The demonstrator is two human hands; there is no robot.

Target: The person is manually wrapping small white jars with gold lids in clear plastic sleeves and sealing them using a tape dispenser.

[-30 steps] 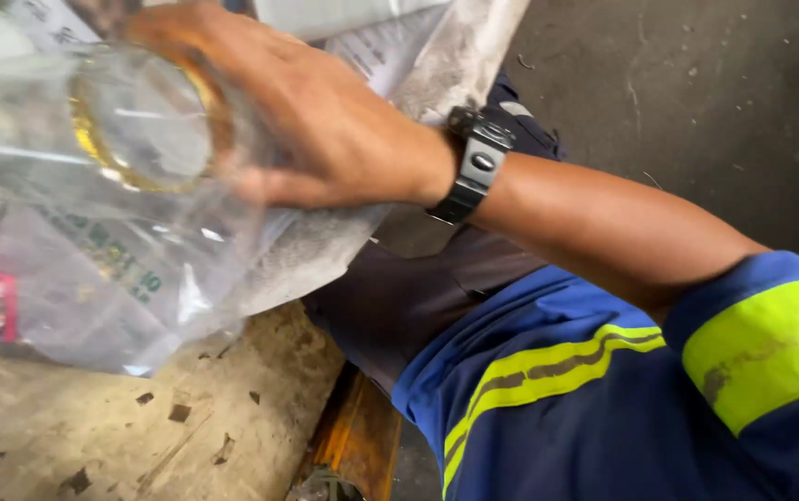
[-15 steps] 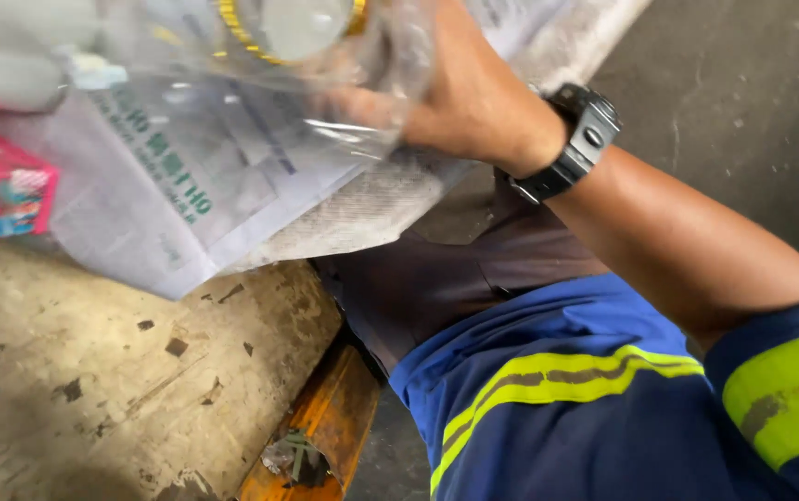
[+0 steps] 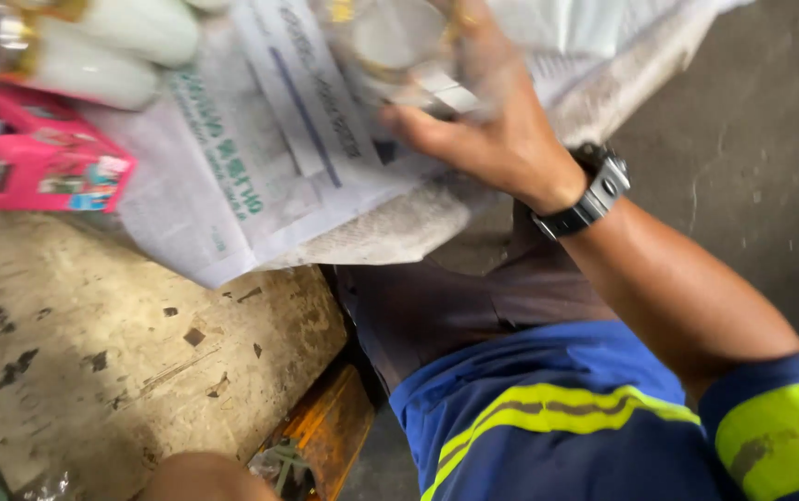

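At nine to ten o'clock of the view a pink box (image 3: pixel 42 162) is seen lying on the worn, stained desk (image 3: pixel 93 371), with white bottles (image 3: pixel 112 46) just above it at eleven o'clock, one of them carrying a yellow band. A printed white sack (image 3: pixel 260 176) is spread from the centre toward twelve o'clock, its lower edge hanging over the desk. At twelve to one o'clock a clear jar with a gold rim (image 3: pixel 390 42), wrapped in transparent film, is held against the sack by the right hand (image 3: pixel 492 139); the grip is closed around the jar's side, fingers curled over it, though blur hides how firmly. A black wristwatch (image 3: pixel 589 195) is worn on that wrist. The left hand cannot be identified; only a rounded, skin-toned shape is glimpsed at six o'clock, so its grip cannot be told. The jar is judged to be at risk of slipping, since the film offers a slick surface and the hold is from one side only; the loose sack could also be dragged off the desk edge.
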